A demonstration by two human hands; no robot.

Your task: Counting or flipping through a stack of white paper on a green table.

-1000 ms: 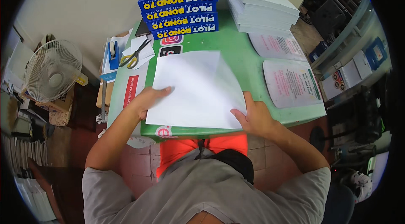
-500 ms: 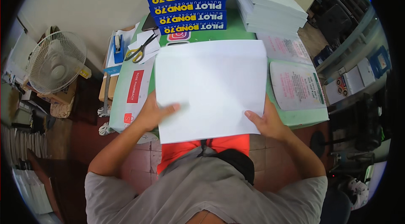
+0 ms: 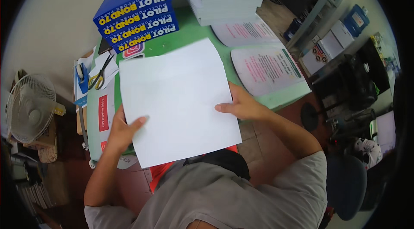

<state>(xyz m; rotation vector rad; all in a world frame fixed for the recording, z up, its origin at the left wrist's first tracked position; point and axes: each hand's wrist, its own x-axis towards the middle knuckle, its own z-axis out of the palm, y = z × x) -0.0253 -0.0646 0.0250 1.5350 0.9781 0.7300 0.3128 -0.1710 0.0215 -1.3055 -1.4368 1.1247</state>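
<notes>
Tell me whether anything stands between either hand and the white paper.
Nothing visible: the left hand and right hand grip the white paper directly at its sides, and the scissors lie apart, beyond the left hand.

It looks like an office, with paper reams [image 3: 136, 15] and scissors [image 3: 101, 73]

A green-covered table [image 3: 189, 33] is carrying four stacked blue packs [image 3: 140, 13] toward its far left; a white paper stack [image 3: 226, 2] is standing to their right; white slips [image 3: 103, 61] are lying near the left edge, scissors [image 3: 101, 73] resting on them.
</notes>
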